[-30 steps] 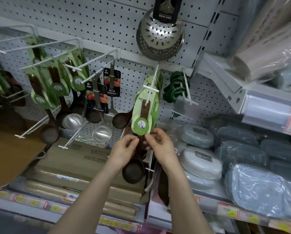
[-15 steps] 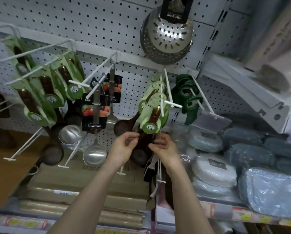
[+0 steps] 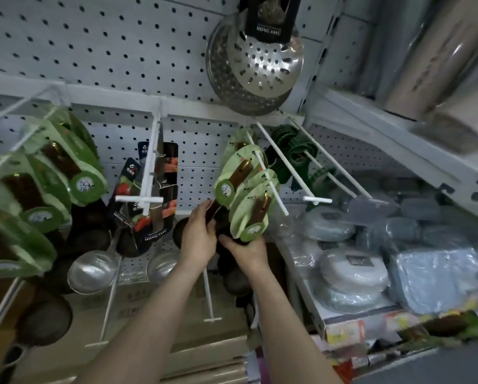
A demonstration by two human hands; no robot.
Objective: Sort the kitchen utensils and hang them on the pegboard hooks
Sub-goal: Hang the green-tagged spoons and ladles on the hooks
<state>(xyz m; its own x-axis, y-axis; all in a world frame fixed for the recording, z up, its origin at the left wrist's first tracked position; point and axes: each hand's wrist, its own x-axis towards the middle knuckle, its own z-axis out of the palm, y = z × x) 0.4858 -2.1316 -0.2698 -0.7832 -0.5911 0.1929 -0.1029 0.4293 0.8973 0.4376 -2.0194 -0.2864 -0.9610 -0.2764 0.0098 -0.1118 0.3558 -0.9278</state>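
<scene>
The pegboard (image 3: 93, 45), upper left of the frame, is coloured white and dotted with a regular grid of dark holes. The strainer (image 3: 262, 65) at top centre is seen as silver and perforated. At centre, pale green cards (image 3: 239, 214) are carried on dark brown ladles (image 3: 240, 173). The black cards (image 3: 160, 189) at centre left are printed with red.

The white pegboard (image 3: 93, 51) carries everything. A perforated steel skimmer (image 3: 260, 67) hangs high on it. Just below the skimmer, a white hook (image 3: 271, 185) holds wooden ladles (image 3: 249, 212) on green cards, several of them, one behind the other. Below and left of the skimmer, another hook (image 3: 148, 173) holds steel ladles (image 3: 93, 270) with black cards, and further left hang more green-carded ladles (image 3: 52, 184). Below and right of the skimmer there is a shelf (image 3: 307, 295) with wrapped grey containers (image 3: 354, 275). Far below the skimmer lie flat cardboard boxes (image 3: 154, 309).
</scene>
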